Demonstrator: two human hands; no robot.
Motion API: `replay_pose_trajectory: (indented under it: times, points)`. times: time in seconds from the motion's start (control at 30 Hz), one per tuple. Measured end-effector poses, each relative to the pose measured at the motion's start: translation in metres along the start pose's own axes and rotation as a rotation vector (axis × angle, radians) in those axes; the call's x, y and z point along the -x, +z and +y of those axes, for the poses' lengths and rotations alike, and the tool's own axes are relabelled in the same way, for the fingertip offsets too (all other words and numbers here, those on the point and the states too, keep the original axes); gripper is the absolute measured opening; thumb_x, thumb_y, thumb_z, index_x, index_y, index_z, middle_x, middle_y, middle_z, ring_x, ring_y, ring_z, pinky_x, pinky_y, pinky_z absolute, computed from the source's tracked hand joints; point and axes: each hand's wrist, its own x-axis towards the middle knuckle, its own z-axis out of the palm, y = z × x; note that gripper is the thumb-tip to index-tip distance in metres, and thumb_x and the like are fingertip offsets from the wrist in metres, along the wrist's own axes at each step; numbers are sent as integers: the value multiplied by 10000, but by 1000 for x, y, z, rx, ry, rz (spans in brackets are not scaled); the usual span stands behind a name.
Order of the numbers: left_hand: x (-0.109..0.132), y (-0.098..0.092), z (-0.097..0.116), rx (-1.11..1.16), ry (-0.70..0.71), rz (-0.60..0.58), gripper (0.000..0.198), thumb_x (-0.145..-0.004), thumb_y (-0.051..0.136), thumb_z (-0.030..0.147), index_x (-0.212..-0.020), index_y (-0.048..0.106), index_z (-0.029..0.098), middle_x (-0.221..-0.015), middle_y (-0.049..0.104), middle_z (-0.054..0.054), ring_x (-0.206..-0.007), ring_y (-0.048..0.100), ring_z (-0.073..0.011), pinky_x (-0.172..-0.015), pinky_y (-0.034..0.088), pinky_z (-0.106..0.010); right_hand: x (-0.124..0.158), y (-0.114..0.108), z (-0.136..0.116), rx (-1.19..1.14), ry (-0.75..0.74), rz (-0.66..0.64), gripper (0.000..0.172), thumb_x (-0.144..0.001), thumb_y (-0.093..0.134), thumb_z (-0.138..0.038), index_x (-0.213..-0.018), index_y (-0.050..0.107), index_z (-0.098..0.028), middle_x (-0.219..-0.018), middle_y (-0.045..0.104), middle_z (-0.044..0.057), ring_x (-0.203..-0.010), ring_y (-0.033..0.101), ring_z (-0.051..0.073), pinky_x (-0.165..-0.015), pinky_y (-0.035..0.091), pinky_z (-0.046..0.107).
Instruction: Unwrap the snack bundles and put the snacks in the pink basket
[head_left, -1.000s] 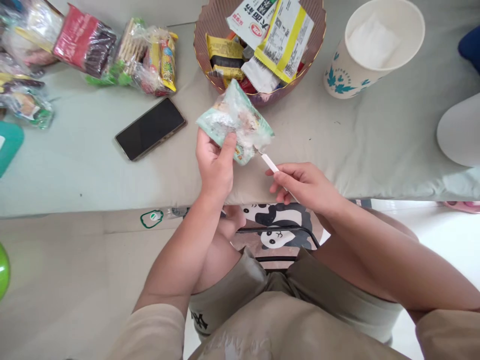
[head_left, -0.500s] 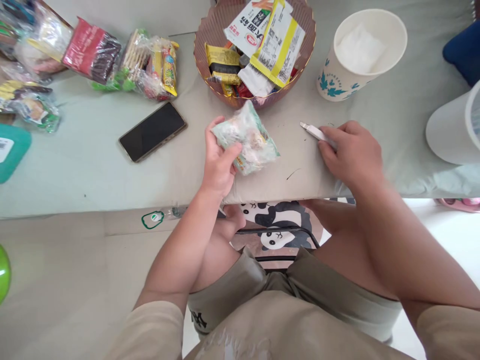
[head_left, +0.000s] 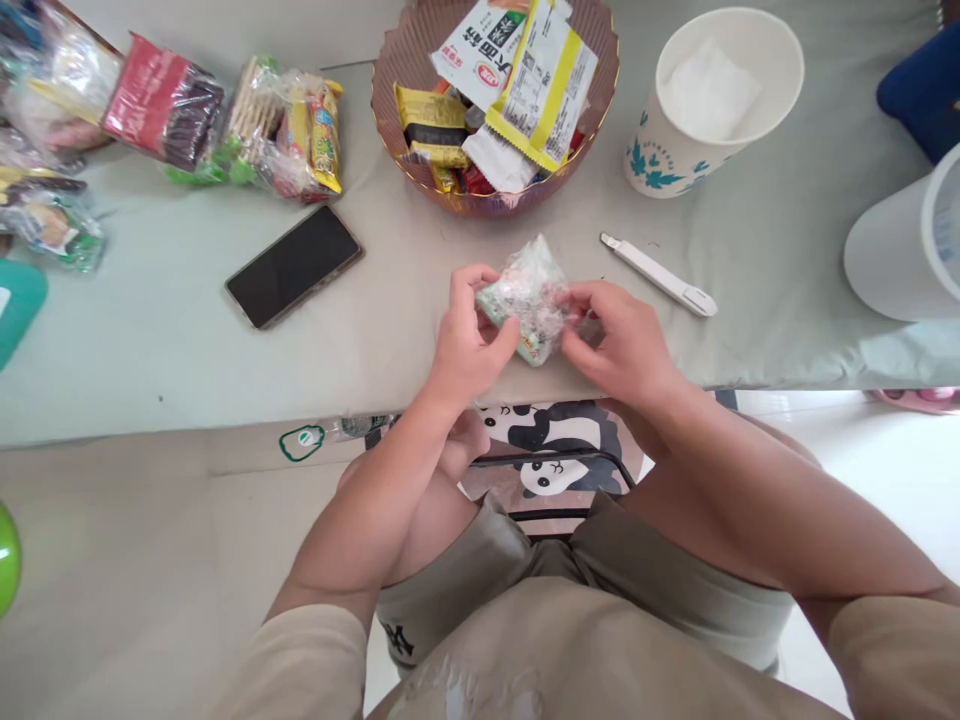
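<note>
A small pale green packet in clear crinkled plastic (head_left: 531, 290) is between my two hands, over the table near its front edge. My left hand (head_left: 472, 340) grips its left side, thumb on top. On the right, the fingers of my right hand (head_left: 619, 340) pinch the clear plastic. A white utility knife (head_left: 660, 275) lies on the table beyond my right hand, touched by neither hand. Behind the packet stands a pinkish ribbed bowl (head_left: 495, 203) full of wrapped snacks, with a white and yellow packet (head_left: 544, 85) on top.
A black phone (head_left: 294, 267) lies left of my hands. Several bagged snacks (head_left: 161, 105) are at the back left, beside a teal object (head_left: 19, 305). To the right stand a paper cup (head_left: 660, 150) with white tissue inside and a white container (head_left: 892, 250).
My right hand has let go of the utility knife, which now lies on the table, and has moved left to the packet's plastic. The packet has shifted slightly right with my left hand.
</note>
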Motion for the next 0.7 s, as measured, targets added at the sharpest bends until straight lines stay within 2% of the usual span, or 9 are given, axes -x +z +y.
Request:
replay_pose_trajectory:
  times: [0.13, 0.2, 0.3, 0.4, 0.43, 0.5, 0.57, 0.63, 0.7]
  points:
    - [-4, -14, -6, -259, 148, 65, 462, -949, 675, 502, -1312, 472, 301, -1356, 562, -114, -1269, 612, -260, -938, 591, -384, -2, -7, 2, -39, 6, 28, 199, -777, 580, -91, -875, 660, -245, -804, 660, 13, -710, 612, 179, -650, 468, 320]
    - [-6, -18, -6, -370, 246, 44, 514, -927, 707, 478, -1359, 499, 291, -1454, 546, -133, -1379, 556, -292, -1070, 541, -450, -2, -9, 1, -78, -19, 25, 179, -772, 564, -75, -818, 620, -240, -822, 666, 17, -734, 629, 182, -668, 479, 325]
    - [-9, -18, -2, -430, 262, 3, 427, -923, 713, 391, -1308, 582, 261, -1378, 654, -111, -1288, 630, -263, -1096, 526, -443, -1, -8, 0, -177, -77, -18, 184, -759, 542, -58, -796, 542, -239, -881, 705, 21, -869, 709, 207, -750, 525, 341]
    - [-12, -16, 2, -375, 136, 56, 108, -943, 655, 278, -1034, 680, 226, -1038, 752, -48, -973, 706, -187, -885, 579, -336, 0, -8, 1, -263, -101, -68, 194, -748, 535, -57, -792, 505, -243, -890, 733, 20, -971, 751, 232, -814, 559, 361]
    - [-12, -16, 3, -340, 87, 96, 60, -949, 626, 251, -941, 679, 223, -938, 742, -31, -871, 695, -166, -801, 573, -310, 0, -9, 1, -272, -95, -72, 193, -744, 536, -60, -791, 503, -245, -888, 736, 23, -983, 756, 239, -827, 566, 372]
    - [-14, -18, 3, -289, 24, 147, 118, -955, 597, 244, -856, 661, 227, -851, 714, -19, -785, 666, -154, -721, 554, -296, 0, -11, 2, -262, -75, -72, 183, -739, 538, -77, -784, 502, -250, -894, 742, 29, -990, 756, 248, -853, 575, 399]
    - [-14, -22, 2, -313, 46, 109, 97, -900, 694, 324, -939, 677, 237, -951, 728, -43, -892, 682, -191, -804, 574, -335, -1, -14, 1, -233, -46, -82, 161, -739, 537, -106, -773, 499, -259, -896, 745, 29, -995, 751, 251, -894, 580, 432]
    - [-14, -25, 0, -394, 111, 14, 365, -783, 828, 406, -1080, 689, 247, -1124, 727, -78, -1060, 675, -254, -947, 567, -406, -1, -16, 1, -217, -15, -109, 138, -747, 531, -136, -763, 494, -268, -886, 746, 23, -999, 749, 253, -934, 583, 460]
    - [-12, -27, 0, -454, 143, -46, 432, -769, 842, 402, -1145, 693, 250, -1203, 718, -93, -1126, 669, -276, -1003, 552, -432, -2, -17, 0, -210, 7, -132, 125, -752, 529, -152, -760, 494, -272, -885, 751, 21, -1013, 753, 257, -951, 588, 475]
